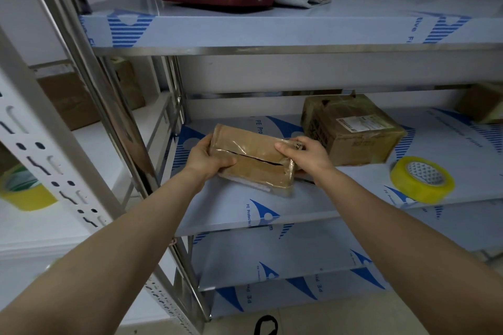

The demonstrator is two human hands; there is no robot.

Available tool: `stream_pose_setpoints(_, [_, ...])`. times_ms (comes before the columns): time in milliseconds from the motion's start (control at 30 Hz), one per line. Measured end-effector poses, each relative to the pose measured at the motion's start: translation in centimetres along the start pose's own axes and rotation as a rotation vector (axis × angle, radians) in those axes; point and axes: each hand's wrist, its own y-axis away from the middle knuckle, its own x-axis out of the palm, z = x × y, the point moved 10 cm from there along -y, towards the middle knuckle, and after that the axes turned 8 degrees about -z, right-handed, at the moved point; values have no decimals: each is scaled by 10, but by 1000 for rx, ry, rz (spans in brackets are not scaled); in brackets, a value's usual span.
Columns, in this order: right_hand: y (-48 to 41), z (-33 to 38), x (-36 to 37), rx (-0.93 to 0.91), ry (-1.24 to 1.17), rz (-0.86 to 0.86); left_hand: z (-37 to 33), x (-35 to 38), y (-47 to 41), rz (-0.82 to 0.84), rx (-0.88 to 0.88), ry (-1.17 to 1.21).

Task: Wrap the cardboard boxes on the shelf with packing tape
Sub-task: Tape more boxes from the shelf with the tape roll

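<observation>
Left grip (209,158), right grip (304,153), box (255,171) held between

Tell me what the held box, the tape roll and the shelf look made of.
Box: matte brown cardboard, glossy wrinkled clear tape over it. Tape roll: shiny yellowish plastic film, probably. Shelf: likely steel, judging by its mirror-bright edge, under blue-printed protective film.
</observation>
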Motion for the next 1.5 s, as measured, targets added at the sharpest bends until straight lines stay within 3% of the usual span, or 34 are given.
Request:
stream_pose_setpoints(233, [-3, -22, -2, 314, -151, -12, -15, 12, -12, -76, 157, -343])
stream_pose_setpoints(400, [1, -23, -2, 275, -261, 49, -15, 23, -11, -72, 152, -505])
stream_pose_setpoints(600, [6, -24, 3, 193, -206, 92, -15, 19, -16, -48, 175, -616])
stream_pose_setpoints(700, [7, -24, 1, 183, -203, 63, -27, 25, -7, -53, 366, -933])
stream_pose_setpoints(767, [4, -25, 1, 159, -162, 54, -31, 43, 2, 31, 501, -1061])
stream_pose_setpoints(867, [7, -24, 1, 177, -170, 53, -28, 57, 6, 109, 532, -1138])
stream_pose_setpoints(1033, [3, -27, -10, 203, -190, 22, -42, 57, 9, 51, 613, -1111])
stream_pose_setpoints(1233, [3, -9, -25, -77, -28, -10, -51, 93, 29, 173, 736, -1103])
stream_pose_setpoints(1367, [15, 23, -18, -374, 256, 46, -58, 102, 31, 203, 783, -1137])
stream_pose_setpoints(1500, [19, 28, 0, -422, 609, 193, -59, 106, 24, 242, 718, -1195])
